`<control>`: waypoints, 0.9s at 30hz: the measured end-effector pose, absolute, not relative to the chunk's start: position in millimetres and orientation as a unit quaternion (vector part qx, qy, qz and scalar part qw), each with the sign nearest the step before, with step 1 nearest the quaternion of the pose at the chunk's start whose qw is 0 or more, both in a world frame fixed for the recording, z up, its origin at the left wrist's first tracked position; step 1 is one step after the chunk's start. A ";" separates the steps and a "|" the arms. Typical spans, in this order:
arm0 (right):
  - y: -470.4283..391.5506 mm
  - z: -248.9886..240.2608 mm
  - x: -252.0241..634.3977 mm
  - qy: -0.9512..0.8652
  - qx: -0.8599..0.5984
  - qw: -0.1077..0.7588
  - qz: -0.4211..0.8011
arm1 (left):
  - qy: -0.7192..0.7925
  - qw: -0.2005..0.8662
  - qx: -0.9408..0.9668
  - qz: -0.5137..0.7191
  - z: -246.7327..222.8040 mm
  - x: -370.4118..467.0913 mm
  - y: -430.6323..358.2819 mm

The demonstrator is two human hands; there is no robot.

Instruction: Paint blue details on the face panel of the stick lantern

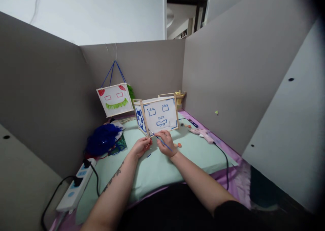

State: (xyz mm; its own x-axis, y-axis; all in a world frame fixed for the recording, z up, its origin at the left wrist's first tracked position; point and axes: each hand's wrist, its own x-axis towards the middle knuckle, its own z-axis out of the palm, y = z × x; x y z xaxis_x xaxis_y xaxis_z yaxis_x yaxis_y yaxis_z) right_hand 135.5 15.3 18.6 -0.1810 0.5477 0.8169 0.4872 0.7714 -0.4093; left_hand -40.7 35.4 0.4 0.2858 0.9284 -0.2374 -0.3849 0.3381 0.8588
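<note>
My left hand [142, 147] is closed on the lower front corner of a paper lantern [158, 114] with a thin wooden frame. Blue faces are drawn on its two visible sides, and blue marks sit in the front panel's corners. In my right hand [166, 143] is a slim blue paintbrush [164, 142], its tip at the front panel's lower left corner, close to my left fingers. Whether the bristles touch the paper I cannot tell. Small round paint pots [179, 145] lie on the table just behind my right hand.
A finished-looking lantern [115, 100] hangs at the back left by blue cords. Blue yarn [103, 139] is heaped at the left, behind a power strip [76, 185]. A pink glue gun [203, 135] with a black cable lies at the right. Grey partitions [236, 72] enclose the table.
</note>
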 end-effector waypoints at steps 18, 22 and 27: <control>16.2 17.4 135.6 -0.779 -0.321 0.537 0.034 | 0.383 0.718 0.362 0.455 3.6 -39.6 33.4; 18.2 17.6 134.7 -0.792 -0.311 0.524 0.045 | 0.380 0.718 0.366 0.454 2.9 -39.7 33.6; 18.5 18.3 135.2 -0.802 -0.300 0.515 0.054 | 0.383 0.717 0.365 0.454 1.9 -40.3 33.8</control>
State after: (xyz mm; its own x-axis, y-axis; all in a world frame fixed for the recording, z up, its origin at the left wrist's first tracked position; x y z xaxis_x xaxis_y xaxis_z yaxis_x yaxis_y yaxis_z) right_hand 135.2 18.5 18.3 -0.2906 0.5361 0.7926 0.4253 0.8144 -0.3949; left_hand -40.3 33.8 1.9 0.2954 0.9303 -0.2176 -0.3705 0.3215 0.8714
